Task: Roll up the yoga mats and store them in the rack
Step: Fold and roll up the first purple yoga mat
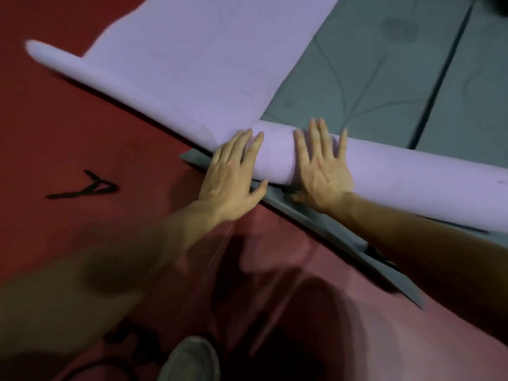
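Head view. The red floor (68, 127) fills the area on the near and left sides of the roll (398, 182). A black mark (85, 188) is on the floor, well apart from the roll on its near left side. A grey shoe (192, 358) shows at the bottom edge, near the camera.

A grey-green mat (365, 78) with a faint leaf pattern lies flat on the far right side of the roll. It passes beneath the roll, and its edge strip sticks out on the near side, against the red floor. A second grey-green panel (467, 100) lies farther right, separated from the first by a dark seam. Both forearms cross the foreground and hide part of the floor and of the grey-green edge strip.

The purple yoga mat (192, 64) is partly rolled. The roll runs diagonally from upper left to the right edge, and the unrolled part extends flat from its far side. The roll's left end overhangs the floor.

The left hand (231, 174) and the right hand (324, 171) rest side by side on the middle of the roll. The fingers (316, 138) of both are straight and spread wide, pressing flat on the roll and gripping nothing. Motion blur softens all detail.
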### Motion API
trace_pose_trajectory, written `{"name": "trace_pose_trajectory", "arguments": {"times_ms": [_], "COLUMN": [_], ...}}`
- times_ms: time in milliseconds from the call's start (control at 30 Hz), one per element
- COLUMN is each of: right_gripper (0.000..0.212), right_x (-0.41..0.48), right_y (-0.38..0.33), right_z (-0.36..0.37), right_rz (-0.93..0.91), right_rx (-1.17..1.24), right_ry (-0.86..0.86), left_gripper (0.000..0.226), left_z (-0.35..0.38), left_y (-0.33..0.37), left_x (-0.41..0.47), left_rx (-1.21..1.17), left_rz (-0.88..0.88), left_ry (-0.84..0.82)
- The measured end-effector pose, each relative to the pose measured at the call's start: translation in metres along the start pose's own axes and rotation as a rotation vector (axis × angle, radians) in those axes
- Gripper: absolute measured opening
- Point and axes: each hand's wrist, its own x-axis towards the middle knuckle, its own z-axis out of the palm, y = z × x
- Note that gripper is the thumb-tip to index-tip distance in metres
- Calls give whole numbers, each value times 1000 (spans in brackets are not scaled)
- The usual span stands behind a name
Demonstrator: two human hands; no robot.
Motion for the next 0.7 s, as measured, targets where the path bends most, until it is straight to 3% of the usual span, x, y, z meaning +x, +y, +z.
{"name": "trace_pose_trajectory", "arguments": {"times_ms": [267,467,600,700], "right_gripper": [134,138,136,135], "right_x": [20,-6,-16,-29], "right_y": [4,-42,-81,-114], "right_z": [-22,-60,-69,-62], "right_rz": [-67,-233,-307,-433], "right_rx": [86,143,175,156], "right_ry": [99,128,121,112], "left_gripper": [66,42,36,45], "left_z": [-39,-50,-46,-48], "left_y": [-73,-100,-87,-91], "left_x": [-116,-219,-261,-275], "left_rx": [23,-15,-34,-26], "left_rz": [-452,-754,-754,-945], "left_ry": [-92,-518,-487,-470]}}
